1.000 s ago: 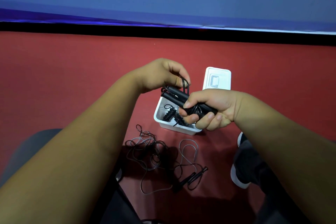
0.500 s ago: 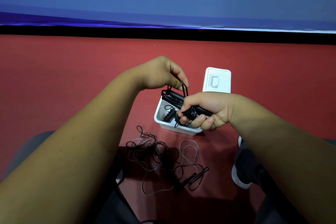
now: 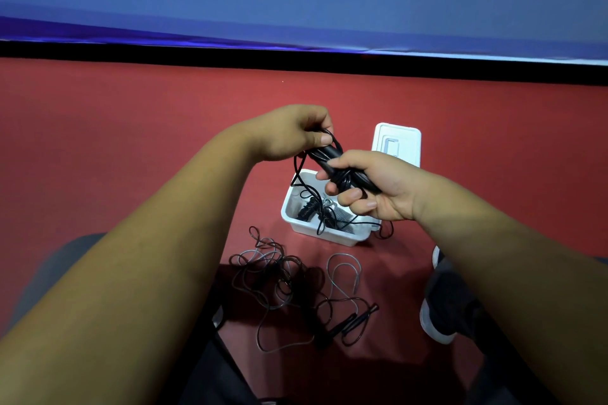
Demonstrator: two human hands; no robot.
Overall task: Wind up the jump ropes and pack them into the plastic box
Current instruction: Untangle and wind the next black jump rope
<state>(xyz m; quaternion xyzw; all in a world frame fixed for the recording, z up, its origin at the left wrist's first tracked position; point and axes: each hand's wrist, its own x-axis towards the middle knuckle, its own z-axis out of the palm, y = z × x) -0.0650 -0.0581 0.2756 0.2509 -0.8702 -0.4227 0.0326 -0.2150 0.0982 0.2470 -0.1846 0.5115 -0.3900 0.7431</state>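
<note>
Dark trousers (image 3: 227, 385), dark white-soled shoe (image 3: 442, 312)

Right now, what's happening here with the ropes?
A person holds a partly wound black jump rope: the right hand grips its handles and coils, and the left hand pinches a loop of it. Both are above the open plastic box, which holds a packed rope. A tangled rope lies on the red floor.

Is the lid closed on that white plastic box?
No, the white rectangular plastic lid lies on the red floor behind the open white plastic box.
</note>
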